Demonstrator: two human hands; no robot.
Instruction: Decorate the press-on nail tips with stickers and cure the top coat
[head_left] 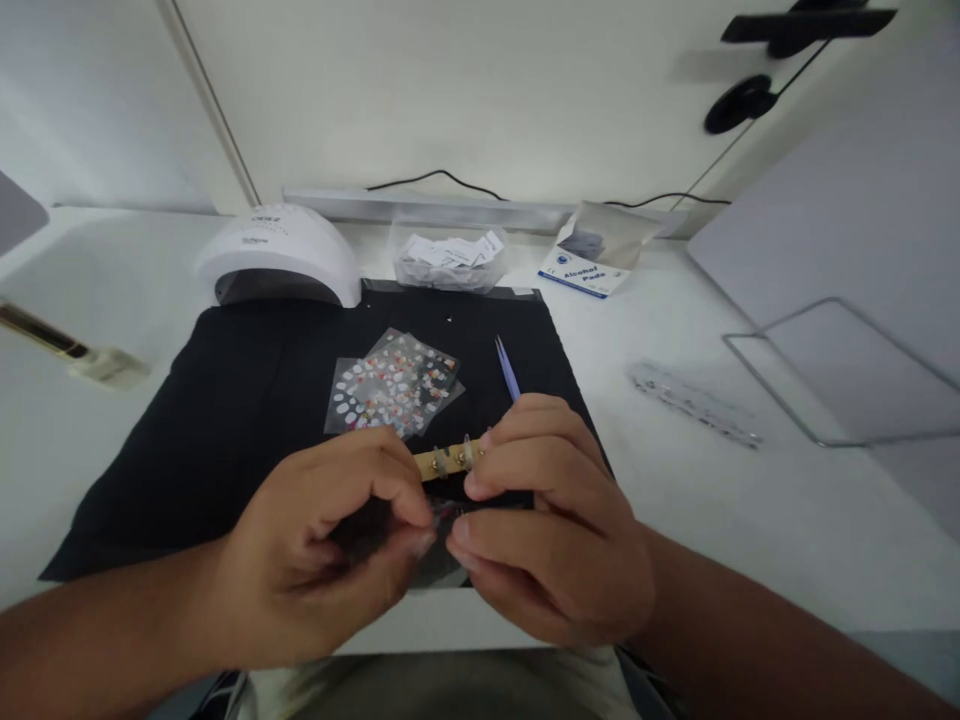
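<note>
My left hand point(337, 540) is closed in a pinch, thumb tip against index finger, low over the black mat. Close beside it, my right hand point(551, 520) also pinches, thumb and index finger nearly meeting the left fingertips. What the fingertips hold is too small to make out. Just beyond them is a yellow-gold strip point(426, 464) with small round studs and clear pieces on it, its right end hidden by my right fingers. Under the hands lies a clear sheet point(439, 568), mostly covered. Past the left hand, several nail sticker sheets point(394, 385) overlap on the mat.
Purple-handled tweezers point(508, 370) lie on the black mat point(247, 370). Behind stand a white nail lamp point(281, 250), a clear box of packets point(450, 275) and an alcohol pads box point(585, 270). A nail polish bottle point(109, 365) is left; clear packaging point(694, 400) and a wire stand point(817, 440) are right.
</note>
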